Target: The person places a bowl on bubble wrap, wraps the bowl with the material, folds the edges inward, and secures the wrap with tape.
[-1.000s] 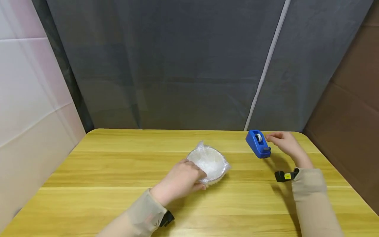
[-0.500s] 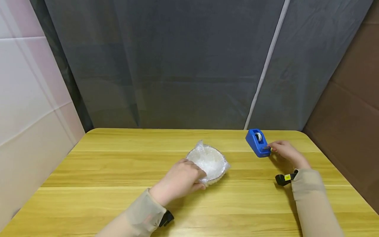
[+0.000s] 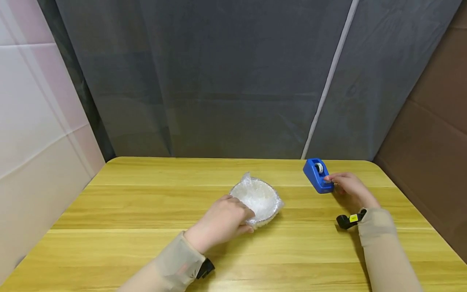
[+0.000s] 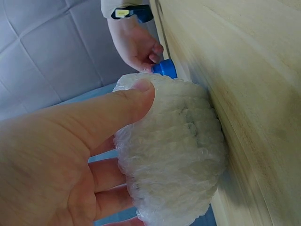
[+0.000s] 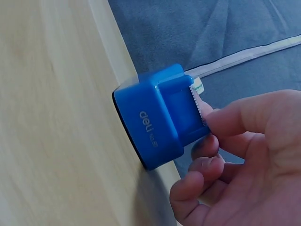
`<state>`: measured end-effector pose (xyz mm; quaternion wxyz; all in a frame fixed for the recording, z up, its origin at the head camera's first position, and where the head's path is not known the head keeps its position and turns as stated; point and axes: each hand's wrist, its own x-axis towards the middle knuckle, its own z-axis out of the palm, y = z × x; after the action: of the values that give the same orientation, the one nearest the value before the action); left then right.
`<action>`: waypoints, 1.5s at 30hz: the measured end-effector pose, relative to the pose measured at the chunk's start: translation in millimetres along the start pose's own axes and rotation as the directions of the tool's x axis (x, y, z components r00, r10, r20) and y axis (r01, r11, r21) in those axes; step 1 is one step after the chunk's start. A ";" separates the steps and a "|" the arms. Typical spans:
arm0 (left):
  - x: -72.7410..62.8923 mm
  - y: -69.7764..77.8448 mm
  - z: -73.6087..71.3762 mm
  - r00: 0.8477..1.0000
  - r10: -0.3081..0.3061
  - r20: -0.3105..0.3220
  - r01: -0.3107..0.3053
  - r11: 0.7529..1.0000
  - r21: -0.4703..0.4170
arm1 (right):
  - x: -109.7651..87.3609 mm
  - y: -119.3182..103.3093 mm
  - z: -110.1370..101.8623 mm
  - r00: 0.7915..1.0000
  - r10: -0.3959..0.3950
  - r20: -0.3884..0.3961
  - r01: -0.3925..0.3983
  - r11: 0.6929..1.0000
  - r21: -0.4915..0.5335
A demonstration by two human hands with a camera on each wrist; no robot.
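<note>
A bowl-shaped thing in bubble wrap (image 3: 260, 199) sits on the table in the head view. My left hand (image 3: 223, 221) grips its near left rim, thumb outside and fingers reaching over the edge; the left wrist view shows the thumb (image 4: 136, 101) against the wrapped side. To the right stands a blue tape dispenser (image 3: 315, 178) with a small white roll (image 3: 319, 168). At its cutter end, my right hand (image 3: 352, 187) has thumb and forefinger pinched at the corner of the serrated blade (image 5: 196, 104). Whether a strip of tape lies between those fingertips is too unclear to see.
The wooden table (image 3: 146, 211) carries both things, the dispenser near its far right part. A grey curtain (image 3: 226, 81) hangs behind the far edge. Pale cloth (image 3: 43, 105) stands to the left, a brown panel (image 3: 434, 121) to the right.
My right hand has come down from beside the tape roll to the cutter end, its fingertips now on the dispenser. My left hand and the wrapped bowl have stayed in place.
</note>
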<state>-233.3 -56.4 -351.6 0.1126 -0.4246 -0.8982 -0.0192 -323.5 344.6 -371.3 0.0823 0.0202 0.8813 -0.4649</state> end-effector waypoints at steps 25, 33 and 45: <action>0.0 0.9 0.5 1.000 0.006 -0.010 -0.006 1.000 0.005 | 0.5 -2.8 5.7 0.998 0.048 -0.035 -0.044 0.993 0.114; -0.4 0.4 0.1 1.000 0.015 -0.022 -0.015 1.000 0.007 | 0.2 -3.8 6.2 0.998 0.054 -0.019 -0.050 0.988 0.148; -0.5 1.3 -0.6 1.000 0.012 -0.018 -0.012 1.000 0.012 | 1.6 -1.9 5.5 0.996 0.082 -0.025 -0.074 0.971 0.229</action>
<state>-231.9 -56.0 -351.1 0.1236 -0.4292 -0.8945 -0.0170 -324.5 338.9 -373.0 0.0823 0.0721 0.8220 -0.5588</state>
